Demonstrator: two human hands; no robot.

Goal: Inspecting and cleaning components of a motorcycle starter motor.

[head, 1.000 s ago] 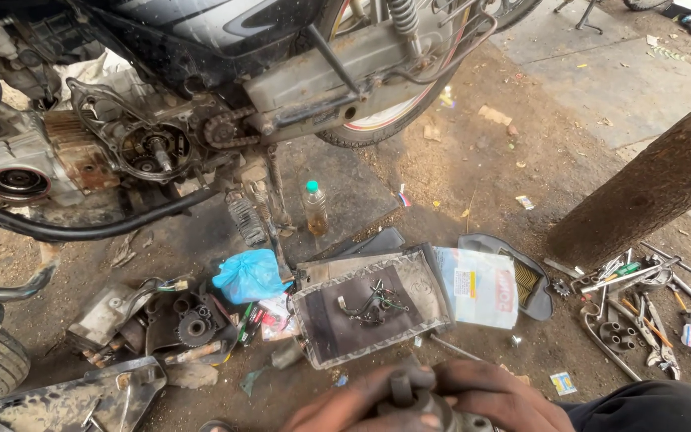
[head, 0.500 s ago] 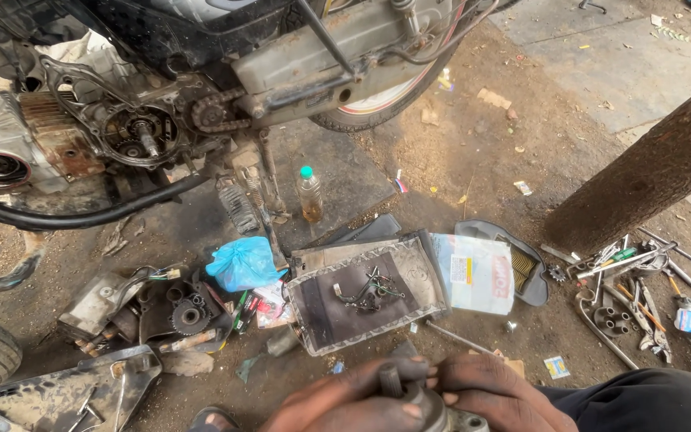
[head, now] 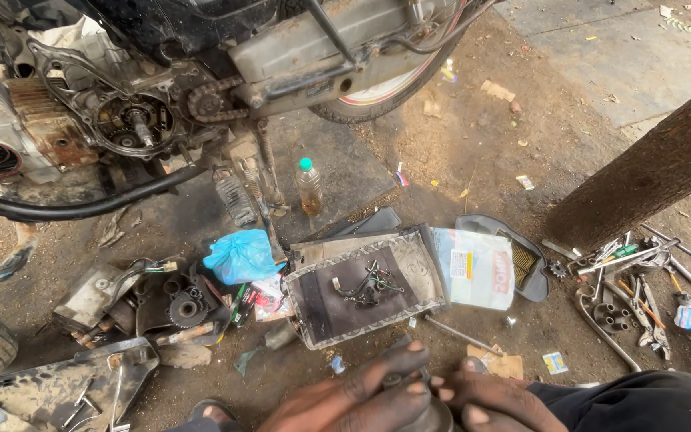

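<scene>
1. Left hand [head: 353, 396] sits at the bottom centre of the frame, fingers curled over a dark, greasy metal part [head: 425, 414]; it is grasping that part from the left side.
2. Right hand [head: 493, 402] lies just right of it at the bottom edge, fingers bent onto the same metal part, touching the left hand's fingertips. The part is mostly covered by both hands and cut by the frame edge; its shape cannot be told.
3. Directly above the hands, a rectangular tray [head: 313, 312] rests on the dirt ground, holding a small cluster of bolts and clips [head: 369, 284] near its middle.
4. A white plastic packet [head: 477, 268] lies just right of the tray, overlapping a grey cover [head: 533, 272].
5. A crumpled blue plastic bag [head: 241, 256] sits left of the tray; below-left of it lies a dark engine casing with a gear [head: 177, 304].
6. A small bottle with a green cap [head: 309, 188] stands upright at centre, beside the motorcycle's stand.
7. The motorcycle [head: 201, 64] fills the upper left, its engine side opened.
8. Loose spanners and tools [head: 633, 280] are scattered at the right, near a leaning wooden post [head: 649, 172].
</scene>
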